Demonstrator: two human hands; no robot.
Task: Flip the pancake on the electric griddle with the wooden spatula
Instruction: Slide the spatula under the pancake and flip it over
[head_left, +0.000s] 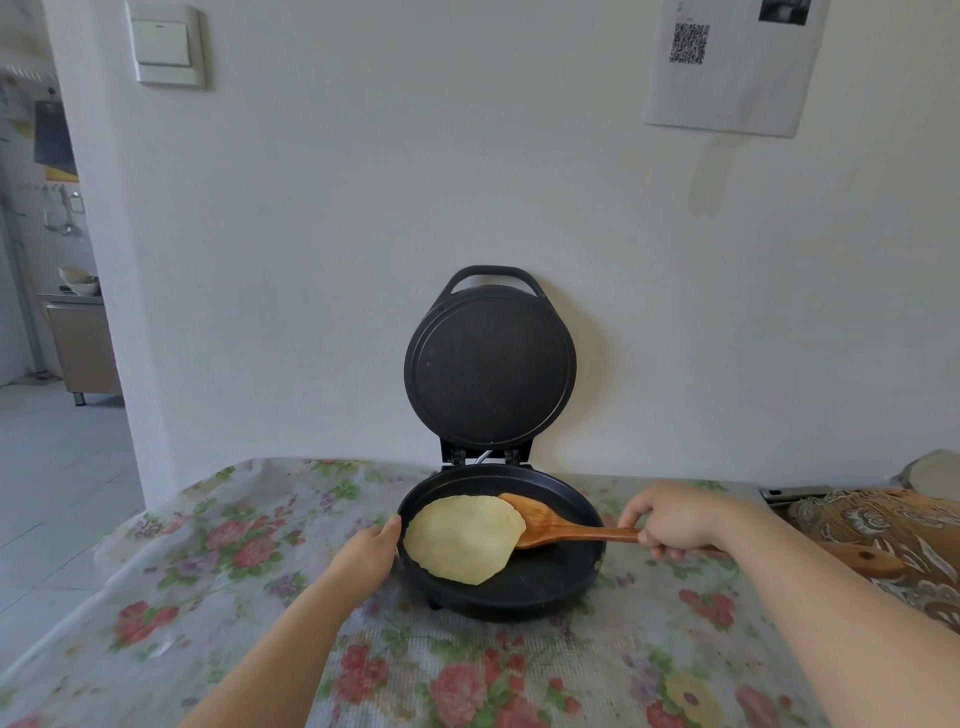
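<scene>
Pancakes: one (464, 538), pale, lying at the 9 o'clock side of the lower plate.
Electric griddles: one (550, 587), its lid (490, 366) standing open at 12 o'clock.
Wooden spatulas: one (566, 525), reaching in from 3 o'clock.
Hands: two, the left hand (368, 553) at the rim's 9 o'clock, the right hand (675, 517) in a closed grip on the spatula handle.
Wall switches: one (165, 44).
Paper sheets on the wall: one (732, 73).
Desks: one (249, 597), under a flowered cloth.
</scene>
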